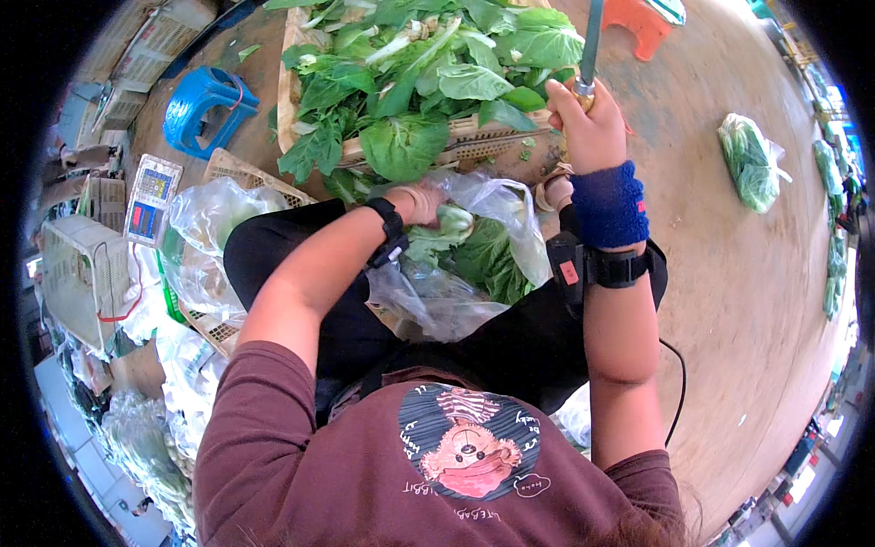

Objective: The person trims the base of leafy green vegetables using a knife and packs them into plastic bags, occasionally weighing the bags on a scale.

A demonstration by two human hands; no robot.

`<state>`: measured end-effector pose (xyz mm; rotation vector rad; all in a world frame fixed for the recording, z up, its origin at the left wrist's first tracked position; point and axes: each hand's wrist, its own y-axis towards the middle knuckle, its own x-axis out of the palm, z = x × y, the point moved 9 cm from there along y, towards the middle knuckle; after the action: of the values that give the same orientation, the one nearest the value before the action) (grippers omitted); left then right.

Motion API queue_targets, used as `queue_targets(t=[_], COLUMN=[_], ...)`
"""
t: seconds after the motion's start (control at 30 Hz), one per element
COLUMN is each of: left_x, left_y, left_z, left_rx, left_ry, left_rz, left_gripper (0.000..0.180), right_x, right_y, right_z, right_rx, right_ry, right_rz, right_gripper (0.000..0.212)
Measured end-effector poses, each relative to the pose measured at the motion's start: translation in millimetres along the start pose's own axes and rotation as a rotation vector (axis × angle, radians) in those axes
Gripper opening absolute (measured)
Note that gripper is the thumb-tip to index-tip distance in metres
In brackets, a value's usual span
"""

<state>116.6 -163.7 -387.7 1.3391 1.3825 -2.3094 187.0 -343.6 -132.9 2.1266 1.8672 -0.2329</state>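
In my right hand (591, 123) is a knife (593, 46), its handle in my closed fist and its blade pointing up and away. My left hand (417, 202) is at the mouth of a clear plastic bag (518, 196) between my legs. Its fingers are smeared by motion, so their grip does not show. Right beside them lies the pale stem end of a leafy green vegetable (454, 221). More broad green leaves (497, 258) fill the bag. Just beyond, a beige plastic crate (290, 87) is heaped with leafy greens (410, 87), some hanging over its near rim.
A blue plastic stool (208, 109) stands at the far left, an orange one (638, 25) at the far right. A digital scale (153, 201) and clear plastic bags (214, 219) are to my left. One bagged vegetable (752, 162) lies on the floor at right.
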Motion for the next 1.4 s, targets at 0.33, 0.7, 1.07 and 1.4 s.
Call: queue_targets(t=[0.33,0.7,1.07,1.4], left_x=[58,136,-87,-171], left_y=[32,96,-110,-216], left_z=[20,-41,53,-104], left_rx=[-0.505,-0.626,0.266,0.388], left_ry=[-0.144,-0.233,-0.471,-2.139], left_rz=[0.337,0.292,-0.102,0.993], left_gripper=[0.063,0.039,0.068,0.042], right_x=[0,4,35,64], right_y=[-6,-2,7,15], right_z=[-9,-25,-40,-99], right_rx=[0.001,0.051,0.01,-0.237], right_ry=[0.027,0.071,0.11,0.27], right_rz=[0.001,-0.038,-0.149,-0.222], right_gripper=[0.023,0.019,0.021,0.012])
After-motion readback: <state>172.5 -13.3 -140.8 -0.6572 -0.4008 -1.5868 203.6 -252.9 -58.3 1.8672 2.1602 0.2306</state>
